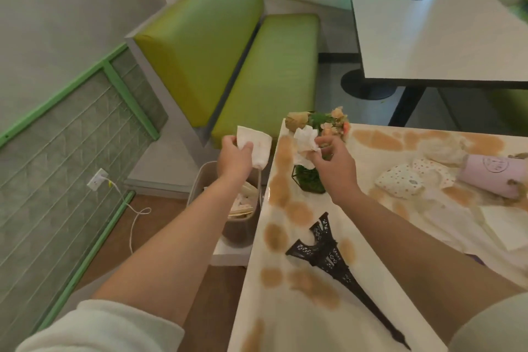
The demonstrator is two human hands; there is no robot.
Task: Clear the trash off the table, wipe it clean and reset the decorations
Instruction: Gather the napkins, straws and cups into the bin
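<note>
Two hands worked at the stained table's (285, 311) left edge: the left hand (235, 158) pinched a folded napkin (255, 148) out over the trash bin (213, 194), while the right hand (333, 164) gripped a crumpled tissue (306, 140) above the table. At the right hand's 12 o'clock stood a flower pot (328, 123), at 6 o'clock a toppled Eiffel Tower model (328, 254), and at 3 o'clock a tipped pink cup (491, 174) among spotted wrappers (400, 180).

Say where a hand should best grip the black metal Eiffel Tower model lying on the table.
Probably mid-shaft on the black metal Eiffel Tower model, coming from above: it lies flat on the stained white table, legs toward the plant, spire toward the person, and the lattice narrows there enough for fingers to close around.
</note>
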